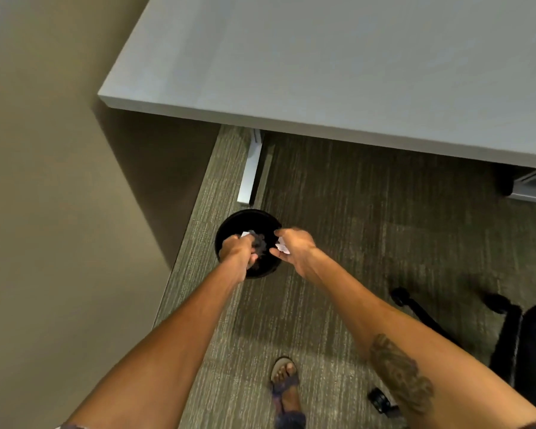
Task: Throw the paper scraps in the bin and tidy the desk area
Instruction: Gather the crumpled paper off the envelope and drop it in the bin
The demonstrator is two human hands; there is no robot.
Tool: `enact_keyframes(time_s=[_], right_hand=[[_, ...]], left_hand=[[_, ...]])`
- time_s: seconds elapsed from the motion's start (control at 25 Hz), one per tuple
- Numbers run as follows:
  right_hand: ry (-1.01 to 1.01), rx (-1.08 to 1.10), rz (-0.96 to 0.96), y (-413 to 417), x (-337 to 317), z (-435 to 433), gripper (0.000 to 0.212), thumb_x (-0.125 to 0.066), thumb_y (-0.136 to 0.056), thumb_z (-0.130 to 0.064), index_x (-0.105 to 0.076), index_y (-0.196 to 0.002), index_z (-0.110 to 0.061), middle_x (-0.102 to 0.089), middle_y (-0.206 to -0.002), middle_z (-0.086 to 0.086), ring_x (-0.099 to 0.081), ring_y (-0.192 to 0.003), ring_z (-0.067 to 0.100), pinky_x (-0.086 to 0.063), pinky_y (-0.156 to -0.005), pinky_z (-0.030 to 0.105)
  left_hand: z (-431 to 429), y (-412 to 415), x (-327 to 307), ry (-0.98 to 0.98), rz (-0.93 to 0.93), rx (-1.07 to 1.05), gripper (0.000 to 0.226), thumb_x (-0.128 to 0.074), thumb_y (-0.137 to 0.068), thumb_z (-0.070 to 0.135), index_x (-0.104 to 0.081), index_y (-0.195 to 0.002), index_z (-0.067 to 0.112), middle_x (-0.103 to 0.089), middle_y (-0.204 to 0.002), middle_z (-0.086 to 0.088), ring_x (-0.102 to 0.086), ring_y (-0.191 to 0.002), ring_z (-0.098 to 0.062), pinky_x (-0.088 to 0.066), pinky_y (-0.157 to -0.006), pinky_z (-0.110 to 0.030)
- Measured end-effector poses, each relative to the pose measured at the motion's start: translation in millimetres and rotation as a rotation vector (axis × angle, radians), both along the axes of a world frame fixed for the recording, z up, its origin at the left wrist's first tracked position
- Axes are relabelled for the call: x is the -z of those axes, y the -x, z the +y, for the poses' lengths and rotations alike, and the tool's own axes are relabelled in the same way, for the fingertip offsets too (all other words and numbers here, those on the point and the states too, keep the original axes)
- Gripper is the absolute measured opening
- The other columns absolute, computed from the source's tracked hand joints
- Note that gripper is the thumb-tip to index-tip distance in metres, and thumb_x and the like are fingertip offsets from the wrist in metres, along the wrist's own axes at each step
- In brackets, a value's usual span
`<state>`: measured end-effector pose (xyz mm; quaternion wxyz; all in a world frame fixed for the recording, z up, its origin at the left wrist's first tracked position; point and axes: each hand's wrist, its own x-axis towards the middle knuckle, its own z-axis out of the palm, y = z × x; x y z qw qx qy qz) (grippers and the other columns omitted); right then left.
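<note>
A round black bin (239, 218) stands on the carpet beside the desk leg, with dark crumpled stuff inside. Both my hands hang over its mouth. My left hand (238, 248) is closed around paper scraps (245, 234), a white corner poking out past the knuckles. My right hand (294, 244) is over the bin's right rim, fingers curled on white paper scraps (281, 246) against the palm. The grey desk (338, 72) fills the upper part of the view and nothing lies on the part I see.
A beige wall (44, 181) runs down the left, close to the bin. A metal desk leg (250, 168) stands just behind the bin. A black office chair (526, 342) with castors sits at the right. My sandalled foot (287, 385) is on the carpet below.
</note>
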<state>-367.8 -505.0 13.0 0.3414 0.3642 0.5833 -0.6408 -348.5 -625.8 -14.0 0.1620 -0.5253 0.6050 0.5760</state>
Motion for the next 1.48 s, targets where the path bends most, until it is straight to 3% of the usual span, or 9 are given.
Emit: enact_keyframes(time_s=[0.12,0.24,0.36,0.52,0.76,1.0,1.16,1.28,1.48], right_hand=[[0.022,-0.022,-0.039,14,0,-22,0.02,-0.058,-0.1,-0.011,-0.06,-0.118,-0.003,-0.054,-0.087,0.003,-0.057,-0.078,0.015,-0.056,-0.095,0.034],[0.041,-0.132,-0.029,28,7,-44,0.019,-0.056,-0.102,-0.025,-0.062,-0.096,-0.008,-0.059,-0.08,0.006,-0.06,-0.081,0.022,-0.05,-0.105,0.042],[0.018,-0.18,0.017,41,16,-59,0.025,-0.057,-0.099,-0.04,-0.065,-0.095,-0.017,-0.071,-0.101,0.01,-0.068,-0.094,0.025,-0.053,-0.1,0.043],[-0.072,-0.277,0.026,44,18,-53,0.053,-0.046,-0.1,-0.057,-0.058,-0.134,-0.018,-0.06,-0.128,0.005,-0.059,-0.117,0.029,-0.049,-0.103,0.041],[-0.063,-0.376,0.068,23,20,-31,0.073,-0.044,-0.096,-0.066,-0.039,-0.152,-0.021,-0.046,-0.153,0.009,-0.046,-0.136,0.028,-0.041,-0.104,0.038],[-0.338,-0.65,0.332,5,6,3,0.059,-0.037,-0.101,-0.058,-0.039,-0.153,-0.031,-0.047,-0.153,0.012,-0.047,-0.136,0.035,-0.039,-0.11,0.04],[-0.513,-0.768,0.552,-19,-10,51,0.056,-0.038,-0.103,-0.049,-0.051,-0.144,-0.014,-0.057,-0.14,0.02,-0.055,-0.125,0.038,-0.045,-0.106,0.047],[-0.665,-0.84,0.694,-40,-24,105,0.053,-0.036,-0.106,-0.043,-0.045,-0.149,-0.014,-0.039,-0.155,0.018,-0.047,-0.132,0.036,-0.038,-0.111,0.047],[-0.885,-0.838,0.873,-70,-26,207,0.053,-0.034,-0.106,-0.044,-0.037,-0.153,-0.018,-0.021,-0.165,0.01,-0.033,-0.144,0.03,-0.03,-0.117,0.044]], left_hand=[[-17,16,0,-0.063,-0.039,-0.053,0.012,-0.058,-0.097,0.021,-0.06,-0.102,0.01,-0.061,-0.082,-0.008,-0.053,-0.058,-0.017,-0.041,-0.031,-0.016],[-26,34,-7,-0.157,-0.042,-0.058,0.02,-0.057,-0.097,0.02,-0.061,-0.113,0.009,-0.066,-0.096,-0.013,-0.057,-0.068,-0.02,-0.051,-0.053,-0.03],[-38,44,0,-0.155,-0.063,-0.018,0.027,-0.063,-0.091,0.027,-0.065,-0.112,0.009,-0.065,-0.104,-0.011,-0.057,-0.073,-0.023,-0.049,-0.06,-0.037],[-56,35,52,-0.127,-0.068,-0.071,0.055,-0.07,-0.07,0.047,-0.07,-0.112,0.011,-0.072,-0.109,-0.016,-0.071,-0.091,-0.037,-0.056,-0.079,-0.06],[-34,14,15,0.03,-0.034,0.042,0.045,-0.055,-0.097,0.037,-0.061,-0.125,0.003,-0.067,-0.12,-0.015,-0.063,-0.109,-0.033,-0.053,-0.094,-0.037],[13,3,-10,0.359,-0.061,0.405,0.046,-0.047,-0.101,0.038,-0.059,-0.128,0.003,-0.061,-0.129,-0.018,-0.058,-0.115,-0.037,-0.048,-0.095,-0.04],[56,-19,-14,0.694,0.066,0.811,0.048,-0.038,-0.103,0.035,-0.049,-0.138,0.004,-0.042,-0.15,-0.017,-0.036,-0.14,-0.037,-0.033,-0.114,-0.05],[103,-34,-18,0.826,0.15,0.986,0.049,-0.035,-0.105,0.034,-0.039,-0.145,0.007,-0.03,-0.159,-0.015,-0.016,-0.15,-0.036,-0.021,-0.12,-0.051],[200,-56,-33,0.863,0.293,1.066,0.054,-0.03,-0.106,0.034,-0.024,-0.153,0.009,-0.022,-0.162,-0.011,-0.01,-0.151,-0.033,-0.017,-0.122,-0.049]])
